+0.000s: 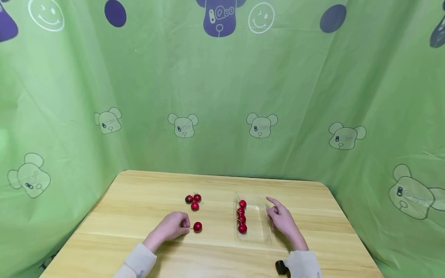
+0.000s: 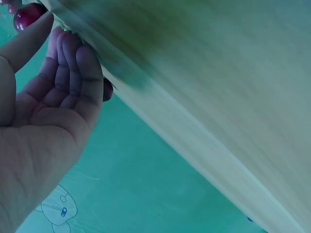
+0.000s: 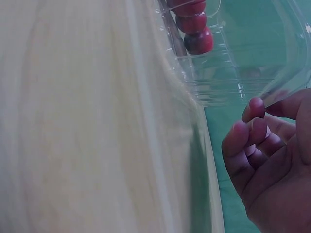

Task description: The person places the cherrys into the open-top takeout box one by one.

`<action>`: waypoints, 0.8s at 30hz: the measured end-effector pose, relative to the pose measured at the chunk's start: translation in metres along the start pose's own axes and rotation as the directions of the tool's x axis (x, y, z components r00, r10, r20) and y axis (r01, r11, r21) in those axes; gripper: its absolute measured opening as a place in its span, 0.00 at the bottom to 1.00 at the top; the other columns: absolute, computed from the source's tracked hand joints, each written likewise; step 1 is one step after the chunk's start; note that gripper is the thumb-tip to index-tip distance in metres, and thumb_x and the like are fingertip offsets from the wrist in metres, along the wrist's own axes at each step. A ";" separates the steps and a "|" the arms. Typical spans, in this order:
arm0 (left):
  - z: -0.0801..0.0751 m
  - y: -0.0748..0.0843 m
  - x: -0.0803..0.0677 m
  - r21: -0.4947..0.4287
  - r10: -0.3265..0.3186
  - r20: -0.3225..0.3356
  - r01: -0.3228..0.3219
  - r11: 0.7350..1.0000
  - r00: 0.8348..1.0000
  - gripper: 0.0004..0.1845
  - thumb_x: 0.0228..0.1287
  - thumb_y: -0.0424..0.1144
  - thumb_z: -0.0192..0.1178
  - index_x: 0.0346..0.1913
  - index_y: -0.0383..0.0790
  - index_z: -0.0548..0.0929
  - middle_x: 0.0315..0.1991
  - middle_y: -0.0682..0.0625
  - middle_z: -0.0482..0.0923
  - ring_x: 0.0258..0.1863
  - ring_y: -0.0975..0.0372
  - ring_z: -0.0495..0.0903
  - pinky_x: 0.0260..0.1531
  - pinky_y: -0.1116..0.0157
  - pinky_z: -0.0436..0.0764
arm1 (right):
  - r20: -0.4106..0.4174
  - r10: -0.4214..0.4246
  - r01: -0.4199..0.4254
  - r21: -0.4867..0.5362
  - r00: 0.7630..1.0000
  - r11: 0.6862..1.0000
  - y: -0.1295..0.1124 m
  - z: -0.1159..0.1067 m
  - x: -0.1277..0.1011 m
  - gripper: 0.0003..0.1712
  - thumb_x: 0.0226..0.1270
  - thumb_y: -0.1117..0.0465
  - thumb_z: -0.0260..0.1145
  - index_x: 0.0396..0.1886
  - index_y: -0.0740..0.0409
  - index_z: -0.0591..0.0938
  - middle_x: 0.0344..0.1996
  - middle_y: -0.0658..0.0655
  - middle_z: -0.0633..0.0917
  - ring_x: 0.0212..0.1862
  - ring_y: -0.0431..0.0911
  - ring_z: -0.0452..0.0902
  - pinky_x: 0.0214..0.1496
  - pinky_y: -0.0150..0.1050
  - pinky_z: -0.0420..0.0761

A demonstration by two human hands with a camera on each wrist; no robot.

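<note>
Cherries point(image 1: 241, 217) sat lined in the clear tray point(image 1: 259, 233), which her right hand point(image 1: 283, 220) steadied, fingers loosely curled; left hand point(image 1: 172, 227) pinched a loose cherry's point(image 1: 197, 226) stem on the table point(image 1: 139, 208).

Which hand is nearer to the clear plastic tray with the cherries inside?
The right hand. It rests at the right edge of the clear plastic tray, touching or nearly touching it. The left hand is apart from it, left of the tray, beside a single cherry.

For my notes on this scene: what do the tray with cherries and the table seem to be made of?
The tray: thin clear plastic, glossy; the table shows through it. The table: light wood or wood-look laminate, smooth, with visible grain lines.
</note>
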State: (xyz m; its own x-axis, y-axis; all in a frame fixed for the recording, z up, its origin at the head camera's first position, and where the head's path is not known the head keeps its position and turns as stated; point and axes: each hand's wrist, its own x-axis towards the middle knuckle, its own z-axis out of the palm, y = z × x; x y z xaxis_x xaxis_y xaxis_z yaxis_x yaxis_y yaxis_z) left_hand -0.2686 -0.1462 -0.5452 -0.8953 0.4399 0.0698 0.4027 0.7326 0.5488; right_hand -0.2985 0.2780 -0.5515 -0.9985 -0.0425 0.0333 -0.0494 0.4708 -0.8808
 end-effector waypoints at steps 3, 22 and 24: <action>-0.001 -0.002 0.000 -0.009 0.000 -0.004 0.000 1.000 1.000 0.07 0.58 0.30 0.72 0.33 0.43 0.84 0.29 0.57 0.80 0.29 0.69 0.75 0.35 0.69 0.79 | -0.004 0.001 -0.001 0.000 1.000 1.000 0.001 0.000 0.000 0.29 0.81 0.64 0.56 0.78 0.59 0.66 0.25 0.65 0.81 0.16 0.42 0.70 0.19 0.34 0.73; 0.000 -0.006 0.000 0.026 0.027 0.013 -0.027 0.999 1.000 0.05 0.65 0.27 0.63 0.34 0.40 0.84 0.30 0.54 0.82 0.30 0.66 0.77 0.37 0.65 0.82 | -0.002 0.004 -0.004 0.020 1.000 1.000 0.002 0.001 0.001 0.30 0.81 0.64 0.56 0.79 0.58 0.65 0.26 0.63 0.81 0.17 0.42 0.70 0.20 0.35 0.75; 0.000 -0.006 0.001 0.028 0.017 0.009 -0.017 0.999 1.000 0.04 0.67 0.28 0.63 0.35 0.40 0.84 0.31 0.54 0.83 0.31 0.65 0.78 0.38 0.64 0.83 | -0.002 0.003 -0.003 0.019 1.000 1.000 0.002 0.001 0.001 0.30 0.81 0.64 0.56 0.79 0.58 0.65 0.26 0.63 0.81 0.17 0.42 0.70 0.20 0.35 0.75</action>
State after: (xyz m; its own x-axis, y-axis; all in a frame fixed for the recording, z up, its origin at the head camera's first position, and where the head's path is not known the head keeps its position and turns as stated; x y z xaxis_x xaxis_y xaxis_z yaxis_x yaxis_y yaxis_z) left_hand -0.2719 -0.1503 -0.5487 -0.8868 0.4566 0.0716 0.4230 0.7394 0.5237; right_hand -0.2998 0.2784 -0.5532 -0.9988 -0.0388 0.0314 -0.0456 0.4543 -0.8897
